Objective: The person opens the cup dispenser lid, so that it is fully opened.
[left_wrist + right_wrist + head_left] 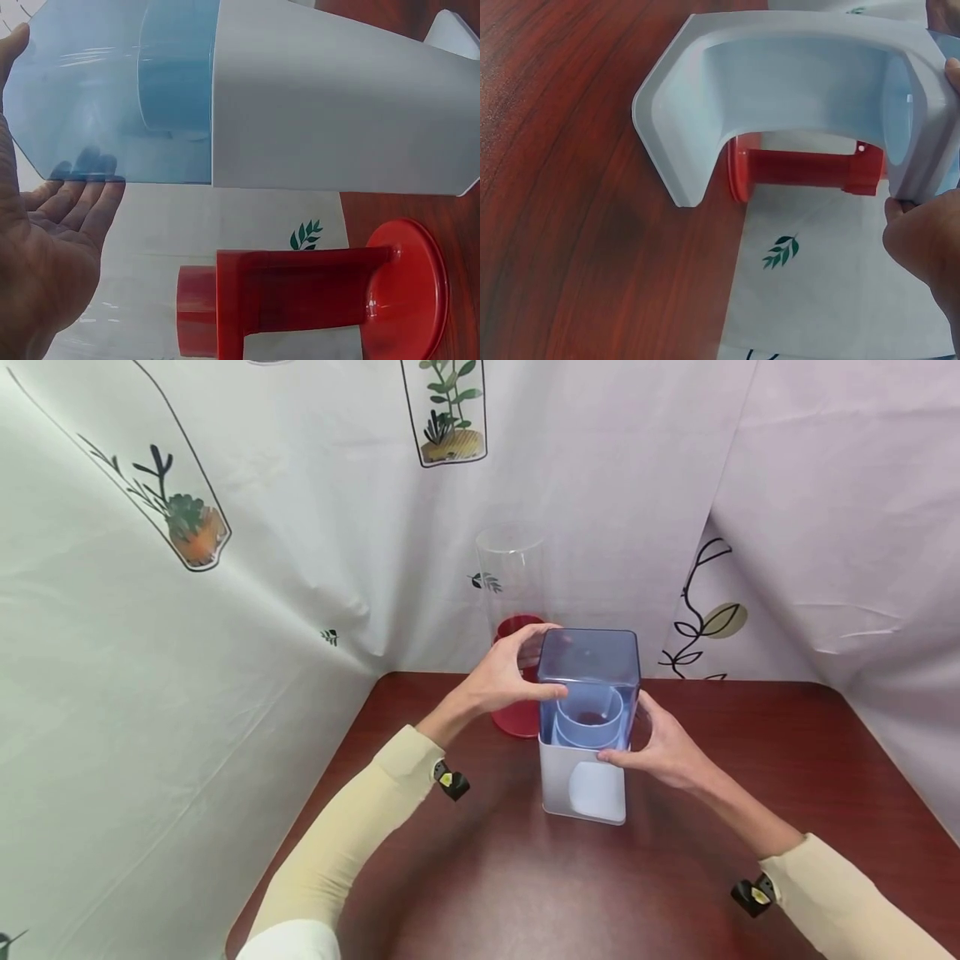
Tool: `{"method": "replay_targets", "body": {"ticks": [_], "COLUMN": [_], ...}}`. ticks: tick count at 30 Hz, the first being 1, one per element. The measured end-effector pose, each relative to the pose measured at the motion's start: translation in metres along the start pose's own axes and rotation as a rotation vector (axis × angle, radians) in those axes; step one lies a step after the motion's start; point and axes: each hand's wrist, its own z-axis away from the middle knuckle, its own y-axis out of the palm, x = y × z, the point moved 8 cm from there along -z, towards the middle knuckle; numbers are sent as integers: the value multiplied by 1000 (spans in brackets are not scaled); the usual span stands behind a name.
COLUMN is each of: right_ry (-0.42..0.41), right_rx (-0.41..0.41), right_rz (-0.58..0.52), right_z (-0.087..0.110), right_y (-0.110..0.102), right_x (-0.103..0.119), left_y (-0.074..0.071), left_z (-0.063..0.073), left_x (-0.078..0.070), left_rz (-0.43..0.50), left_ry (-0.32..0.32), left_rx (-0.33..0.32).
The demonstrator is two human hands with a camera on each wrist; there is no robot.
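Note:
In the middle of the head view is a dispenser-like thing with a translucent blue square container [588, 656] above a white base [558, 781]. A round blue ring shows through the container, and the base has a large opening at its front. My left hand [495, 681] holds the container from the left, thumb on the near face; in the left wrist view its fingers lie along the container's side. With my right hand [666, 750] I grip the right side near the seam, thumb in front. Whether the base touches the table cannot be told.
Behind and left of the dispenser stands a red stand [307, 292] with a round foot and a clear tall cylinder [513, 568] on top. Brown wooden table [465, 877] lies below. White cloth [600, 485] printed with plants hangs behind and at the sides.

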Motion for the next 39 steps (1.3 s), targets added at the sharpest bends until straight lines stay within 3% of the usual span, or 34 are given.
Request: {"method": "replay_targets", "body": {"ticks": [5, 15, 32, 39], "right_ry": [-3, -27, -29, -31], "right_rx": [0, 16, 21, 18], "right_rz": [-2, 1, 17, 38], "right_z": [1, -1, -1, 0], "right_y": [1, 2, 1, 1], "right_x": [-1, -1, 0, 1], "left_y": [0, -1, -5, -5], "left_z": [0, 6, -4, 2], "left_x": [0, -7, 0, -6], "left_rz": [-2, -53, 6, -24], "left_ry": [5, 90, -12, 40], "left_rx": [10, -16, -1, -11]}}
